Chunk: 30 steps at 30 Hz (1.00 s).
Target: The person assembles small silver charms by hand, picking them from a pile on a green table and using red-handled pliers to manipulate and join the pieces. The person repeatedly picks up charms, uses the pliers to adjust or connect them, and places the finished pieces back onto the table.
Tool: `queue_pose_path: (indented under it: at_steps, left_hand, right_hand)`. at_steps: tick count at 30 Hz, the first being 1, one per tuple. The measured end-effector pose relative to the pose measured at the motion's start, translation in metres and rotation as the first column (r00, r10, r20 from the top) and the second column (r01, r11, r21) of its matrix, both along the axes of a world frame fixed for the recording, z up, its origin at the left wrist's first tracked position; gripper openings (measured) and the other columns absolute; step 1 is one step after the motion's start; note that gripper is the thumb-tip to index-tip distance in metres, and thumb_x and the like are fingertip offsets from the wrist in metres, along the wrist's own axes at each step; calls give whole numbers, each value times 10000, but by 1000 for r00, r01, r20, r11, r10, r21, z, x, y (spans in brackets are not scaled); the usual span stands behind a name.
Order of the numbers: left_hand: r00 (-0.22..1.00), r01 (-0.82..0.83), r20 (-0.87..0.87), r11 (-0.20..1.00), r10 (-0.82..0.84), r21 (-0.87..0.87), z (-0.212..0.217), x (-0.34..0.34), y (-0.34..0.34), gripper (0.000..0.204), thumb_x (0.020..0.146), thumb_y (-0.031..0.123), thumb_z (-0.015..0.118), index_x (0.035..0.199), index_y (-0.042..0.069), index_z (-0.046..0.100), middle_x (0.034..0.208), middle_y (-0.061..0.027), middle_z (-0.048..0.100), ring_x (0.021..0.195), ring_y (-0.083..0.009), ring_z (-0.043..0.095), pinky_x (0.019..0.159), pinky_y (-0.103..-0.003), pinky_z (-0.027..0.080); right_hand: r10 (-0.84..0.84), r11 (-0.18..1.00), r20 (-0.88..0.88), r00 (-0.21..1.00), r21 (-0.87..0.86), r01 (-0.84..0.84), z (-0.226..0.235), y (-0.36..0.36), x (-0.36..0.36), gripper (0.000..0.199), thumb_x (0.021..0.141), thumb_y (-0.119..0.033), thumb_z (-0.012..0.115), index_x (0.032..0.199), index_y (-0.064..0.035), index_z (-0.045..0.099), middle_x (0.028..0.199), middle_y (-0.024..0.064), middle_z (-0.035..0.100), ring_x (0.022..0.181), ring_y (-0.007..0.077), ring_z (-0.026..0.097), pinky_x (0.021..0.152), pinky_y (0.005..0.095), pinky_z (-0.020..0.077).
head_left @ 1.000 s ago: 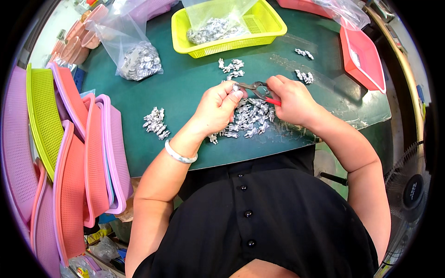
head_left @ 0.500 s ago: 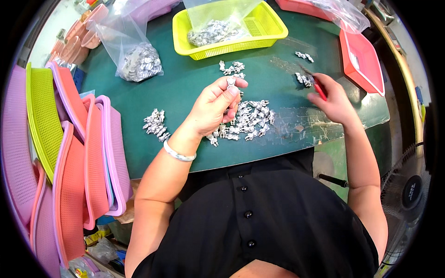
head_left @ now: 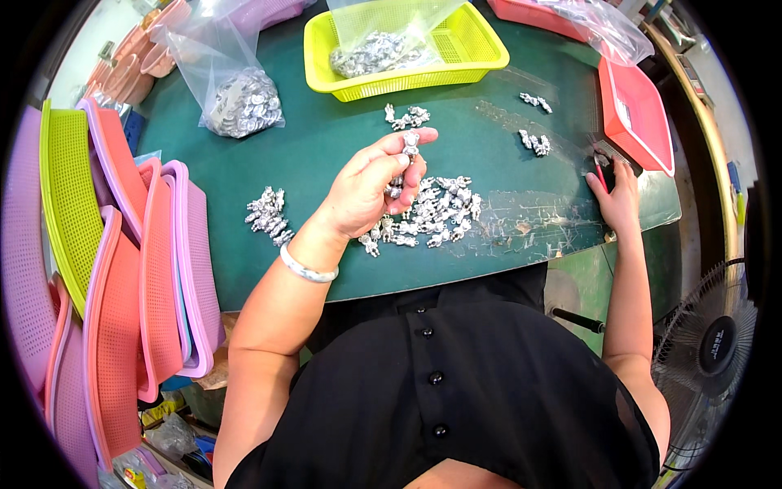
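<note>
My left hand (head_left: 366,179) is raised over the table, pinching a small silver bear-shaped metal figure (head_left: 410,145) between thumb and forefinger. Another silver piece (head_left: 394,187) shows inside its curled lower fingers. Just beyond and below that hand lies a loose pile of silver figures (head_left: 444,208). My right hand (head_left: 619,194) rests at the table's right side, beside a pink basket. Its fingers are closed around a red-handled tool (head_left: 600,171), whose dark tip is hard to make out. Smaller groups of figures lie to the left (head_left: 267,213), beyond the left hand (head_left: 407,116) and to the right (head_left: 535,143).
A yellow-green basket (head_left: 407,86) holding a bag of metal pieces stands at the back. Left of it is a clear bag of silver pieces (head_left: 244,102). The pink basket (head_left: 639,122) stands at right. Stacked baskets (head_left: 155,269) crowd the left; a fan (head_left: 709,350) stands lower right.
My right hand has moved right and slightly nearer with the red-handled tool, from the small right-hand group to beside the pink basket. The left hand still pinches its figure, almost unmoved.
</note>
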<state>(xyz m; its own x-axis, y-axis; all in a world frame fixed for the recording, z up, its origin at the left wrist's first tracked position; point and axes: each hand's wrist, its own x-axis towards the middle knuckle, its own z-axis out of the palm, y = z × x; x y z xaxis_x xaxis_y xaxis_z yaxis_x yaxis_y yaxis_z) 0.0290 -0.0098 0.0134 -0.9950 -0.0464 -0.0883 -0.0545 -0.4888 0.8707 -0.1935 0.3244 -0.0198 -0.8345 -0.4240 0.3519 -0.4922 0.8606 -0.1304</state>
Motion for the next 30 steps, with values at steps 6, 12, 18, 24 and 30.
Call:
queue_pose_path:
  at_steps: [6,12,18,24,30]
  left_hand:
    - [999,-13,-32,1000,12,-18,-4,0,0,403,880,112,363,1259,-27,367,751,-33,456,584,-85,395,452,-194,337]
    - [999,-30,-32,1000,30,-6,-7,-1,-1,381,900,126,396,1253,-19,382,790,-57,524,585,-74,431,453,-184,348]
    - [995,-51,-80,998,52,24,-14,-5,-5,399,909,138,414,1286,16,366,856,-94,578,554,-59,448,442,-168,355]
    - [990,-122,-79,992,120,-27,-15,-6,-9,441,919,158,419,1335,68,305,847,-100,579,538,-64,447,429,-168,350]
    - [995,-86,-52,995,83,-55,-16,-8,-11,457,916,154,421,1339,48,282,842,-95,579,530,-60,442,422,-158,340]
  right_hand:
    - [160,984,-68,985,-67,-165,12,-16,0,504,757,-268,635,1161,-4,490,1187,181,475,1107,339,437,922,376,360]
    - [549,784,109,829,-410,-466,50,-99,38,270,784,-81,579,1036,12,558,934,136,604,857,235,591,774,315,456]
    - [865,487,364,344,-773,-407,55,-184,72,266,828,-3,495,1088,47,521,914,103,617,894,142,584,790,270,458]
    - [886,463,446,125,-854,-237,46,-231,74,265,833,6,487,1095,33,519,919,55,603,775,84,539,718,230,452]
    - [896,444,438,73,-885,-140,36,-237,75,228,832,-15,523,1054,29,551,875,47,611,697,70,533,656,215,456]
